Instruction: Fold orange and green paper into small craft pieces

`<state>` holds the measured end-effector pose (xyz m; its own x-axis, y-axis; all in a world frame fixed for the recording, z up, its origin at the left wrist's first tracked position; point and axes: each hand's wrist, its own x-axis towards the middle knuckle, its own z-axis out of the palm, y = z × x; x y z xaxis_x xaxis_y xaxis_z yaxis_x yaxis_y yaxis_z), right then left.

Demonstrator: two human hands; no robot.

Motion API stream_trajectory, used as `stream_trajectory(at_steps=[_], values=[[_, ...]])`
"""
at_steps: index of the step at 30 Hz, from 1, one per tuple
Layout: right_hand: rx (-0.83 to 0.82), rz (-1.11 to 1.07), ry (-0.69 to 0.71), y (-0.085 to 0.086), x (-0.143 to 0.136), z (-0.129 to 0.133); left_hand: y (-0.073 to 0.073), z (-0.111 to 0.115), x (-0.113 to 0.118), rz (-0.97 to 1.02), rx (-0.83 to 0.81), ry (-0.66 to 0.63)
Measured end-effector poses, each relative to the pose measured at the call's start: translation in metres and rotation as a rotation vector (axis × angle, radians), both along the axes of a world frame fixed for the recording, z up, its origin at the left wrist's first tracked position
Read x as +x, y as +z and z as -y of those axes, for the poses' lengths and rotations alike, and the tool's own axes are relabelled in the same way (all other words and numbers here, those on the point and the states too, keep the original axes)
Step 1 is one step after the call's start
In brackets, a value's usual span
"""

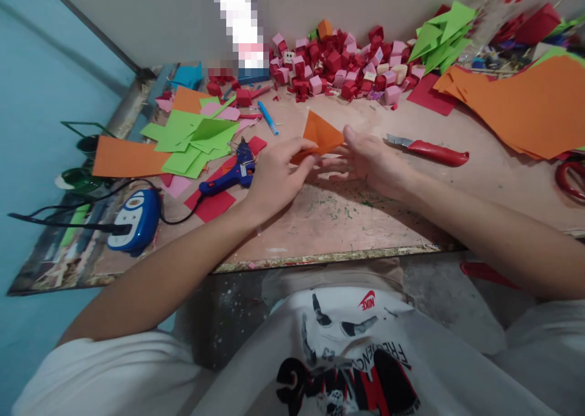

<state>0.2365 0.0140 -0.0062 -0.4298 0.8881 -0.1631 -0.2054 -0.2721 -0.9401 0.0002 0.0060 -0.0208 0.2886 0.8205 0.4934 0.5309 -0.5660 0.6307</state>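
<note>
An orange piece of folded foam sheet or paper (322, 131), pointed at its top, is held above the table's middle. My left hand (280, 175) pinches its lower left edge between thumb and fingers. On the other side, my right hand (372, 161) has its fingers stretched out, with the thumb up against the piece's right corner and the fingertips near its lower edge. Whether the right fingers also bear on the piece's underside is hidden. To the right of my right hand lies a red-handled utility knife (432, 150). A blue glue gun (235, 172) rests left of my left hand.
Small red and pink folded boxes (338, 63) are heaped at the back. Green pieces (194, 139) lie left, orange sheets (516, 108) right. A blue and white power adapter (136, 221) with black cords sits at left. Red scissors (569, 178) lie at the right edge, a blue pen (268, 118) behind.
</note>
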Motion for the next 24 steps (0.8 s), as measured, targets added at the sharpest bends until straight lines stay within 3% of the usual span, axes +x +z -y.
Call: stream_trajectory(at_steps=[4, 15, 21, 24], values=[[0.032, -0.061, 0.075, -0.004, 0.003, 0.000, -0.002, 0.000, 0.003, 0.172, -0.114, -0.040], [0.062, 0.046, -0.039, -0.005, -0.002, -0.004, 0.000, 0.005, 0.007, 0.287, -0.224, -0.157], [0.099, 0.071, -0.066, -0.003, -0.001, -0.004, 0.001, -0.001, 0.004, 0.354, -0.106, -0.072], [0.111, 0.098, -0.064, -0.003, 0.000, -0.004, -0.001, -0.008, 0.002, 0.357, -0.123, -0.010]])
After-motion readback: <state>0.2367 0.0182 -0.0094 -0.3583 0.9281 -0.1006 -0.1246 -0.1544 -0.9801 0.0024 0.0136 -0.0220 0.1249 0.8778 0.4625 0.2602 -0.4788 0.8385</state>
